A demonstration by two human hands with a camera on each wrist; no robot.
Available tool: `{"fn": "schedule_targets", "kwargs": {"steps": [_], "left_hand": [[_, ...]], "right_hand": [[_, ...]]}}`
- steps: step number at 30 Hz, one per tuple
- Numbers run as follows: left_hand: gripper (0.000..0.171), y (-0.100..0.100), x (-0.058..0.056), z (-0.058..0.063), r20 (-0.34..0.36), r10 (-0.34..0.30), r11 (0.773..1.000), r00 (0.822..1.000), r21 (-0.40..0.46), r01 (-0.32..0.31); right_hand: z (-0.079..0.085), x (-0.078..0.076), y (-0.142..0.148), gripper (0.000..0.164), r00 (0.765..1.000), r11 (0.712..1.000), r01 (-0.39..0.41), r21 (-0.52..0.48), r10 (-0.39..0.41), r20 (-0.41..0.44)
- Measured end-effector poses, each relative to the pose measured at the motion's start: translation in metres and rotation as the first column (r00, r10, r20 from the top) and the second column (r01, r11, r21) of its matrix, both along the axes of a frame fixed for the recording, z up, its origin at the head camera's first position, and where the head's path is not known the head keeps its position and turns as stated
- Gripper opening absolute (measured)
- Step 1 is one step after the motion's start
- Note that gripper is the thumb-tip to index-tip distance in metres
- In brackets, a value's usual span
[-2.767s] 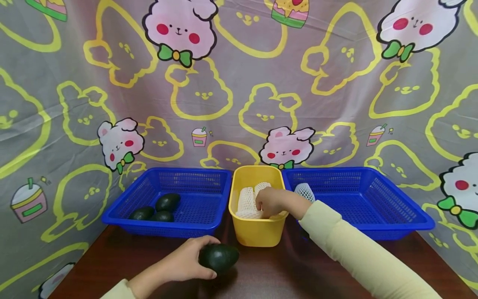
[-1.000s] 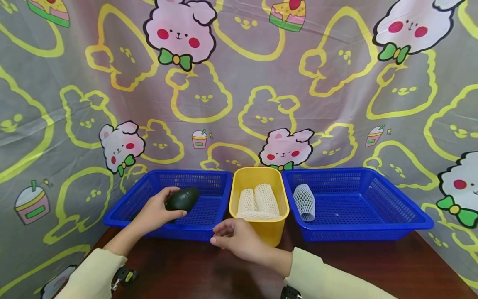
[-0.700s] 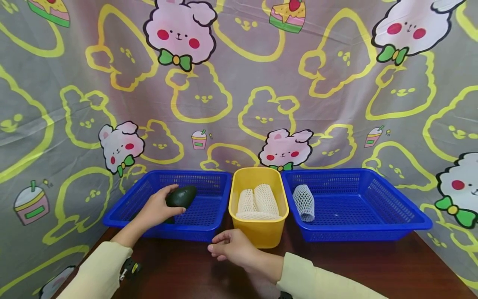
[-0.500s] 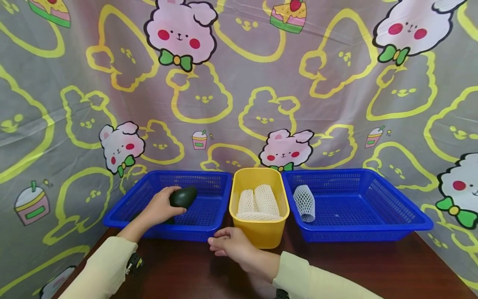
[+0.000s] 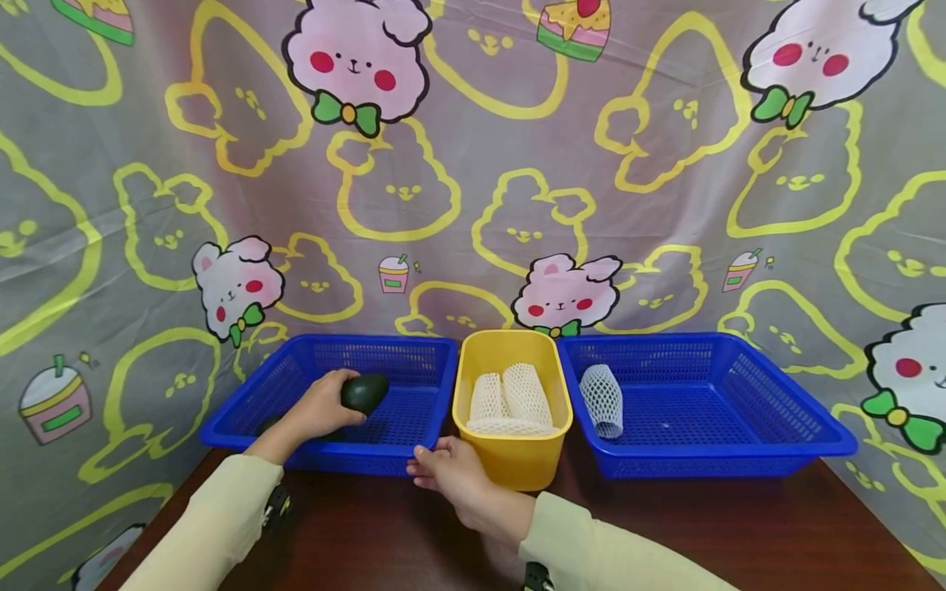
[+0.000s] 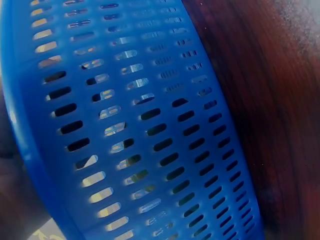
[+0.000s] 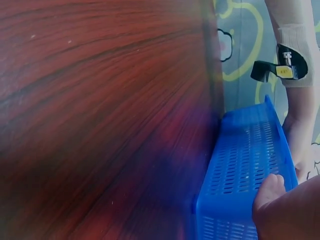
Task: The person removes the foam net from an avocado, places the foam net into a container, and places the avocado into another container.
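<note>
In the head view my left hand [image 5: 321, 404] grips a dark green avocado [image 5: 365, 393] over the left blue basket [image 5: 424, 448]. Another avocado [image 5: 269, 423] lies partly hidden under that forearm. My right hand [image 5: 452, 476] is at the basket's front right corner, fingers loosely bent. In the right wrist view its thumb [image 7: 271, 189] overlaps the corner of the blue basket [image 7: 240, 160]. The left wrist view is filled by the slotted basket wall [image 6: 150, 125], and the avocado is hidden there.
A yellow bin [image 5: 510, 460] with several white foam net sleeves [image 5: 526, 394] stands between the baskets. The right blue basket [image 5: 739, 448] holds one foam net sleeve [image 5: 602, 400]. All stand on a dark wooden table [image 5: 355, 533] before a patterned cloth [image 5: 473, 164].
The left hand carried the avocado from the front of the table into the left basket. My right hand left the yellow bin and moved left to the basket's corner.
</note>
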State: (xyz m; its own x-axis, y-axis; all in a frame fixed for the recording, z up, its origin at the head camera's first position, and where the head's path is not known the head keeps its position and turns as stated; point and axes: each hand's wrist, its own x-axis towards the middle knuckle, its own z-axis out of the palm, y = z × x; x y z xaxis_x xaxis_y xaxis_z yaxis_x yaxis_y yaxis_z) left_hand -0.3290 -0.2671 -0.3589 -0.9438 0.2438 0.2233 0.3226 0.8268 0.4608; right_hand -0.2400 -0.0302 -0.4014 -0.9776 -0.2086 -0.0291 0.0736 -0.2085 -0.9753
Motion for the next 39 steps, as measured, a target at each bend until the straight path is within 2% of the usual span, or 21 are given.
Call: {"fn": "schedule_targets", "kwargs": {"steps": [9,16,24,33,39], "left_hand": [[0.070,-0.001,-0.011,-0.003,0.019,-0.016,0.998,1.000,-0.062,0.017],[0.069,0.001,-0.020,-0.007,0.027,-0.022,0.994,0.999,-0.105,0.025],[0.071,0.007,-0.032,-0.015,0.082,-0.017,0.979,0.997,-0.200,0.033],[0.071,0.010,-0.038,-0.023,0.085,-0.001,0.961,0.996,-0.276,0.025],[0.070,0.012,-0.039,-0.026,0.105,0.034,0.949,0.994,-0.314,0.001]], "right_hand": [[0.000,-0.002,-0.007,0.018,0.999,0.999,0.046,-0.019,-0.046,0.006],[-0.001,-0.003,-0.007,0.022,0.999,0.999,0.047,-0.024,-0.046,0.021],[0.000,-0.001,-0.006,0.020,0.999,0.999,0.040,-0.031,-0.040,0.008],[0.001,0.001,-0.005,0.017,0.999,0.998,0.036,-0.045,-0.037,-0.002],[0.001,0.001,-0.005,0.014,0.999,0.999,0.036,-0.029,-0.036,0.013]]}}
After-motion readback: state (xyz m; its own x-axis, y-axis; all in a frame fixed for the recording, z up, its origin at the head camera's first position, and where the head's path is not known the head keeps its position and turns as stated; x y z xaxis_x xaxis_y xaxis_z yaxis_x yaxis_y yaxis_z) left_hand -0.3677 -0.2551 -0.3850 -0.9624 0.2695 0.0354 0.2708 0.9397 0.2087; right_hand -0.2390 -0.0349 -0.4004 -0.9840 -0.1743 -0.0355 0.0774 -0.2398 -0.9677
